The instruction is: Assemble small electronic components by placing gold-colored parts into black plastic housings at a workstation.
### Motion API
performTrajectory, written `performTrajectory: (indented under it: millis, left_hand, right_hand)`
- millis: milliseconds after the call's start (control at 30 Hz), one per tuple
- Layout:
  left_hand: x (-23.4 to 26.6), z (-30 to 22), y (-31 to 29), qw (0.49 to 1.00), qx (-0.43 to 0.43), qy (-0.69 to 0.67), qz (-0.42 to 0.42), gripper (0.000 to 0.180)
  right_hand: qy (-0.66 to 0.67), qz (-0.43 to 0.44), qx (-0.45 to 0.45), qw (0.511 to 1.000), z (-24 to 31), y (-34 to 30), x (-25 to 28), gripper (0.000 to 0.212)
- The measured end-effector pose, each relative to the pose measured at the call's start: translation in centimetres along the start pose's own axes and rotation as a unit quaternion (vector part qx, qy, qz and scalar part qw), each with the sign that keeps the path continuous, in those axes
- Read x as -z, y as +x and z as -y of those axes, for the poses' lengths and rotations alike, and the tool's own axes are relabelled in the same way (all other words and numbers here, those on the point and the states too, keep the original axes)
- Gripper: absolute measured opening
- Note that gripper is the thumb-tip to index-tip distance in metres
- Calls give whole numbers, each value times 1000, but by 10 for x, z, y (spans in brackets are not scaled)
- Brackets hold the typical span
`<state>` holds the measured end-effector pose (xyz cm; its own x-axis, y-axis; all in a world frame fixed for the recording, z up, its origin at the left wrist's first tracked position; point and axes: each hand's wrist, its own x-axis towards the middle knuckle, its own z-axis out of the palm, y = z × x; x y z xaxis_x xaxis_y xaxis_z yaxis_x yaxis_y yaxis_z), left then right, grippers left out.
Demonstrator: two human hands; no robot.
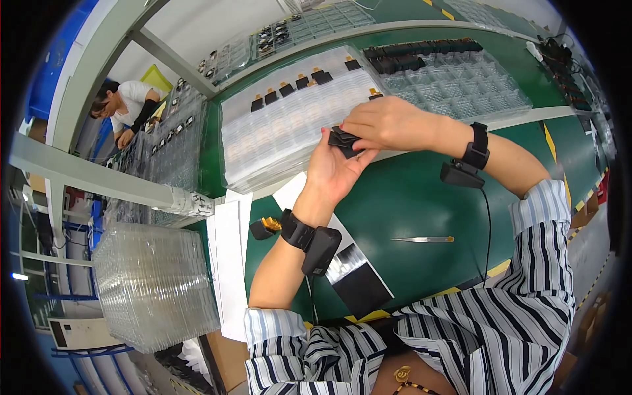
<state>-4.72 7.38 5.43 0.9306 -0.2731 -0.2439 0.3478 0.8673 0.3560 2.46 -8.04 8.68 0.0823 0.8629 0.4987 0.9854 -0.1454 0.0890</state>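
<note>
Small black flat square pieces (pixel 343 141), several in a loose pile, lie in my left hand (pixel 326 172), its palm turned up and its thumb and fingers around them. From the right, my right hand (pixel 390 124) reaches over and pinches the upper pieces with thumb and fingertips. Both hands are over the front edge of a stack of whitish trays (pixel 263 148). On the top tray sits a row of small black squares with gold flex tabs, one of them a black square (pixel 286 89). Another black part with a gold tab (pixel 265 228) lies beside my left wrist.
Metal tweezers (pixel 423 239) lie on the green tabletop (pixel 408 204). A black sheet (pixel 364 289) rests near the front edge. Clear empty trays (pixel 454 82) hold dark parts at the far right. Stacked clear trays (pixel 155 283) stand at left; a co-worker (pixel 128 105) sits beyond the frame post.
</note>
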Motion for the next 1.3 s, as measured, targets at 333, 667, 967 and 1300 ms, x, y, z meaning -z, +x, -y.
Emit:
performTrajectory:
  millis: [333,667,967,1300]
  left_hand:
    - [-2,8,-1,1000,11,-2,20,45]
    - [-4,10,1,999,1,-34,-18,45]
    - [10,5,5,999,39,-18,-4,42]
    - [-2,-4,-7,999,34,-21,-9,43]
  right_hand:
    - [104,-13,-87,991,15,-10,3,34]
    - [76,-105,-241,962,-16,-24,-5,30]
    - [66,37,-267,961,-75,-22,5,25]
    - [-26,18,-196,980,-154,-1,-43,18]
